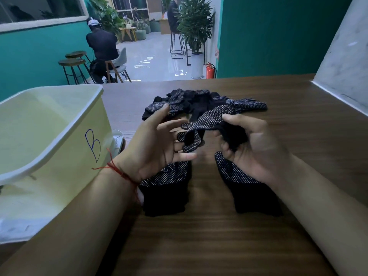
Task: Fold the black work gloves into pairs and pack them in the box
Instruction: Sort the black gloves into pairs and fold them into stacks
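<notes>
Surface: dark brown wood-grain table (219, 246).
Room: teal walls (268, 36); round wooden stools (72, 61); tall potted plant (196, 26); red fire extinguisher (209, 71).
Writing: blue handwritten "B" (92, 145) on the pale yellow plastic box (59, 176), at the table's left.
Right hand (258, 148): grips a bunched black dotted work glove (209, 120) above the table.
Left hand (155, 148): fingers spread, holding nothing.
Other gloves: two flat gloves (165, 196) beneath the hands; loose glove pile (199, 100) beyond.
</notes>
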Demonstrator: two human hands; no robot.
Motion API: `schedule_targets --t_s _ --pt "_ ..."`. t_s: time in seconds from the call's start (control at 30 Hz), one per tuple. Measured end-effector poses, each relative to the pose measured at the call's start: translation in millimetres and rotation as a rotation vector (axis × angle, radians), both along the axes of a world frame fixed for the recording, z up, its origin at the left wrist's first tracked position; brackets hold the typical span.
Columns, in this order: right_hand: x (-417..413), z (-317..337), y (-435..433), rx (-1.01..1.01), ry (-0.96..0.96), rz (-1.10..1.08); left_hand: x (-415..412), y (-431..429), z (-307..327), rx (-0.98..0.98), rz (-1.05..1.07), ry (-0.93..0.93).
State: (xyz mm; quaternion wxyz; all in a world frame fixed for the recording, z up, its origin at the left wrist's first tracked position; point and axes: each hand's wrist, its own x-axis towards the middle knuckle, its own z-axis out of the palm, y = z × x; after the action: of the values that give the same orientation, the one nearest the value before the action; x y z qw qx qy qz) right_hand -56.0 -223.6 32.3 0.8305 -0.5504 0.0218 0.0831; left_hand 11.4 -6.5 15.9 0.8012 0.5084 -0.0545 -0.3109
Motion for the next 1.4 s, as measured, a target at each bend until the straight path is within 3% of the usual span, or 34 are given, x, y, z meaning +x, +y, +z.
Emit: schedule_targets --t_s 0.2,0.37,0.63,0.8,0.9,0.97,1.03,1.2,1.27,1.4 --pt "1.0 1.6 -4.3 0.122 -0.063 -0.006 2.3 -0.3 -1.3 0.093 0.246 -0.076" --pt "4.6 2.4 -3.4 0.056 -0.044 -0.149 8.3 0.5 -8.4 0.303 0.402 -0.303" --pt "1.8 28.0 -21.7 0.014 -0.074 -0.26 8.9 0.5 -19.8 0.461 0.371 -0.466" --pt "-45.3 -16.8 -20.9 -0.045 0.169 -0.248 9.2 -0.5 -21.7 0.534 0.343 -0.541" --pt "-70.9 -30.3 -23.2 -0.059 0.211 -0.237 7.1 -3.1 -22.2 0.557 0.322 -0.581" --pt "-75.8 -31.7 -25.5 -0.07 0.209 -0.247 3.2 -4.3 -22.7 0.62 0.3 -0.682" --pt "-75.0 -31.1 -25.7 -0.05 0.214 -0.253 -3.2 -3.9 -21.8 0.752 0.258 -0.92" --pt "-61.1 -27.3 -25.8 -0.032 0.23 -0.223 -30.6 -15.9 -15.0 0.956 -0.115 -1.491" --pt "-50.3 -24.8 -26.3 -0.055 0.233 -0.196 -38.5 -25.8 -14.8 0.932 -0.233 -1.58" --pt "-31.8 -18.9 -22.8 -0.091 0.214 -0.21 -38.5 -30.8 -26.3 1.01 -0.374 -1.504"
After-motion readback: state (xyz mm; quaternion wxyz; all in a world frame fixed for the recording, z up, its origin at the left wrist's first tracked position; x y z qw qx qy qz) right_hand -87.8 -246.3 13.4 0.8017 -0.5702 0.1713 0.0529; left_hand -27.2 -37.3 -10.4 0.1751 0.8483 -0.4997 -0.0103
